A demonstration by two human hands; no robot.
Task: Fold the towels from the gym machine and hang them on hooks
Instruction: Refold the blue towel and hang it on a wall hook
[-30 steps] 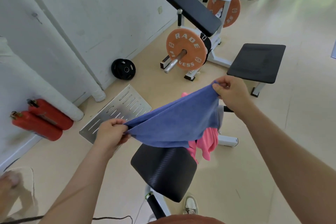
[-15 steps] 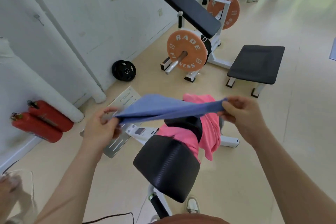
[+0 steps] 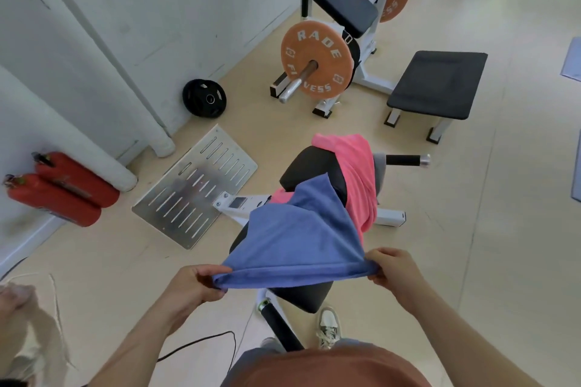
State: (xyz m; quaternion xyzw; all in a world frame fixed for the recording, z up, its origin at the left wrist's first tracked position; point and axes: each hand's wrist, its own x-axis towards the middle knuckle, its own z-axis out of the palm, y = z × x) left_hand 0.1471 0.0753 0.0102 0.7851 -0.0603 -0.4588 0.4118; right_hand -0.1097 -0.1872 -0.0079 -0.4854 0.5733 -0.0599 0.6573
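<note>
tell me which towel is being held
The blue towel: the left hand and right hand pinch its near edge. The pink towel lies draped over the machine's black pad, untouched.

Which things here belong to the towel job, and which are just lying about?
Job: blue towel, pink towel, left hand, right hand, gym machine.
Lying about: black weight plate, red fire extinguishers, slotted metal plate, black bench.

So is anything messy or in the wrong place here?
Yes. The pink towel hangs crumpled over the machine's black pad, not folded. A black weight plate sits loose on the floor by the wall, off any bar.
</note>
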